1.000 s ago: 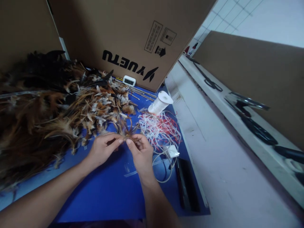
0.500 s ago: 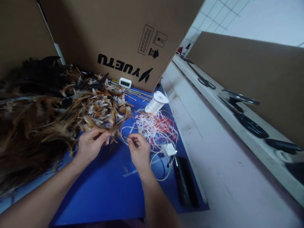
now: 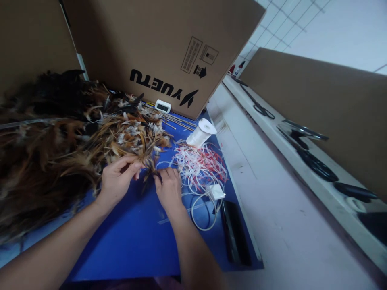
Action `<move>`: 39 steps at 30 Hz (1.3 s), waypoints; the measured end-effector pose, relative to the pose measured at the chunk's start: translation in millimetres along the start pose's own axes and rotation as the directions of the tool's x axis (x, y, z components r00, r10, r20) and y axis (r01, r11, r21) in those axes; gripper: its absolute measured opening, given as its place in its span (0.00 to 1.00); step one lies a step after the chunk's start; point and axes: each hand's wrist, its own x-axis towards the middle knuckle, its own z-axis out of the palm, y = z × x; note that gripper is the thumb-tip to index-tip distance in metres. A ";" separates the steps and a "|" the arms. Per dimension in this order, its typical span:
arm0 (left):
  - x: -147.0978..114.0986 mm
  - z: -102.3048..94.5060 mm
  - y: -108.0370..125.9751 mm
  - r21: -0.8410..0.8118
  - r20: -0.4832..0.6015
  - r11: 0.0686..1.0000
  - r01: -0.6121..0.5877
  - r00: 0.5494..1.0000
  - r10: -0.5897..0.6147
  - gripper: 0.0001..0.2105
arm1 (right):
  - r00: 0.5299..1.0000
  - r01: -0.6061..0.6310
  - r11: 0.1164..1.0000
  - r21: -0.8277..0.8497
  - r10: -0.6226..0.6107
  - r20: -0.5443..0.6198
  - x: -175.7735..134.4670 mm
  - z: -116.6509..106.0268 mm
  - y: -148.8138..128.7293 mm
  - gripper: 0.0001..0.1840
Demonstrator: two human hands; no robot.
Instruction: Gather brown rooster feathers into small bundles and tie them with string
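Observation:
My left hand (image 3: 116, 181) is closed in a pinch on a small bunch of brown feathers (image 3: 147, 162), at the near right edge of a large feather pile (image 3: 72, 149). Just right of the bunch, my right hand (image 3: 169, 191) is closed with its fingertips close to the feather ends; whatever lies between them is hidden. Beside that hand spreads a tangle of white and red plastic strips (image 3: 202, 161). A white spool (image 3: 200, 136) stands tilted in view behind the tangle.
A white charger (image 3: 215, 192) with a looped cable and a glossy black object (image 3: 236, 237) lie on the blue table (image 3: 130, 245). Thin sticks (image 3: 178, 120) and a small digital clock (image 3: 162, 106) lie before the cardboard box (image 3: 157, 44). Scissors (image 3: 263, 110) and black-handled tools rest on a ledge.
My right hand has moved left, up to the feather bunch in my left hand. The left hand keeps its pinch. The whole view has shifted slightly.

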 end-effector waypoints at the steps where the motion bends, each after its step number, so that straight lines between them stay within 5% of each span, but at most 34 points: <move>1: -0.1 0.0 0.4 -0.011 0.006 1.000 -0.003 1.000 0.003 0.07 | 1.000 0.000 1.000 -0.015 0.000 0.007 0.9 0.5 0.1 0.07; 10: -0.7 0.7 -1.5 -0.015 0.013 0.999 0.047 0.999 -0.046 0.08 | 0.989 -0.099 0.979 0.176 0.116 -0.087 -2.6 -11.2 17.0 0.09; 16: -1.0 2.8 -4.8 -0.073 0.034 0.993 0.089 0.996 -0.086 0.08 | 0.950 -0.240 0.790 0.565 0.309 -0.029 -2.4 -21.5 16.5 0.08; 25: -4.4 10.6 0.7 -0.176 0.217 0.922 0.344 0.927 -0.305 0.08 | 0.936 -0.289 0.562 0.775 0.336 0.106 -3.8 -28.7 10.3 0.07; 32: -7.3 12.9 -4.1 -0.213 0.334 0.880 0.425 0.878 -0.343 0.10 | 0.976 -0.186 0.667 0.721 0.212 0.056 -4.2 -35.1 2.9 0.04; 39: -4.0 11.3 -6.9 -0.224 0.182 0.882 0.414 0.907 -0.380 0.09 | 0.985 -0.159 0.770 0.618 0.166 0.046 -7.8 -31.6 5.2 0.04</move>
